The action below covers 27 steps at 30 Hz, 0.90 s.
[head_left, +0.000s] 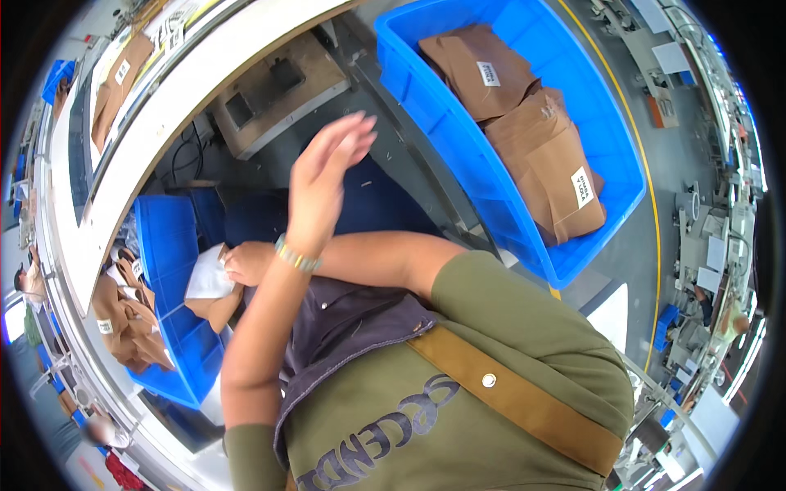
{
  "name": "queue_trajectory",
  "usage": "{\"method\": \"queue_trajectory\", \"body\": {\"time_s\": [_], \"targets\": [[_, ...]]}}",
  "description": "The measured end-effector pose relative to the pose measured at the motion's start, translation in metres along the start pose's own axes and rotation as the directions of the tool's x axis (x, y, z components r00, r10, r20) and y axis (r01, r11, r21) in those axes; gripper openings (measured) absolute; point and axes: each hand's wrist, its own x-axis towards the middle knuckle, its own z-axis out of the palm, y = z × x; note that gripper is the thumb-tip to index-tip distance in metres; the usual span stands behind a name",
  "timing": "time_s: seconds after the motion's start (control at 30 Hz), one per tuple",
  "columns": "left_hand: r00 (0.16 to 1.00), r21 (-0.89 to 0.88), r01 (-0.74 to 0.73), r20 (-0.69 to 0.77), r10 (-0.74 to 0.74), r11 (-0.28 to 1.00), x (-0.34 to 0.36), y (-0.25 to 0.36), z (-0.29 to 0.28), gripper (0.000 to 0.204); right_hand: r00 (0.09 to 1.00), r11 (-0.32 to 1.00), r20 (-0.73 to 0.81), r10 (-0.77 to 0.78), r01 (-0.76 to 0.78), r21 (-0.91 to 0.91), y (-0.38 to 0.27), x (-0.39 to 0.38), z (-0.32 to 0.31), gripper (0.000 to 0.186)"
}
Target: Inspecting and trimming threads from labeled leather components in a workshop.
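My left arm rises from the lower left and crosses in front of my right forearm, a banded bracelet at its wrist. My left hand (327,155) is raised with nothing in it, its fingers stretched out and slightly blurred. From the right side my right forearm reaches across to the left. There my right hand (250,262) grips a brown piece (211,311) with a white face, beside the left blue bin (168,245). Whether it is cloth or paper I cannot tell. More brown pieces (131,327) with white labels lie heaped in that bin.
A large blue bin (508,192) at the upper right holds stacked brown pieces (483,74) with white labels. A white table edge (188,82) curves along the left, with another brown piece (119,86) on it. A wooden-topped stand (282,98) is beyond my left hand.
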Motion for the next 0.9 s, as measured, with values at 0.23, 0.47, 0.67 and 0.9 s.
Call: {"method": "queue_trajectory", "body": {"time_s": [0.23,0.47,0.67,0.9], "targets": [[0.782,-0.082,0.179,-0.592,-0.193,0.980,-0.220,-0.020,-0.094,0.030,0.998,0.990,-0.033,0.056,-0.051,0.134,0.011,0.008,-0.011,0.015],[0.571,-0.380,-0.020,-0.764,-0.301,0.925,-0.280,-0.032,-0.113,0.027,0.979,0.926,0.012,0.205,-0.198,0.322,-0.047,0.029,-0.067,0.023],[0.391,-0.224,-0.148,-0.908,-0.151,0.963,-0.300,-0.036,-0.160,0.018,0.971,0.956,0.055,0.233,-0.239,0.172,-0.081,0.027,-0.071,0.018],[0.452,-0.060,-0.095,-0.892,-0.011,0.994,-0.281,-0.009,-0.175,0.029,0.936,0.947,0.294,-0.193,0.257,-0.195,-0.114,0.020,-0.052,0.016]]}}
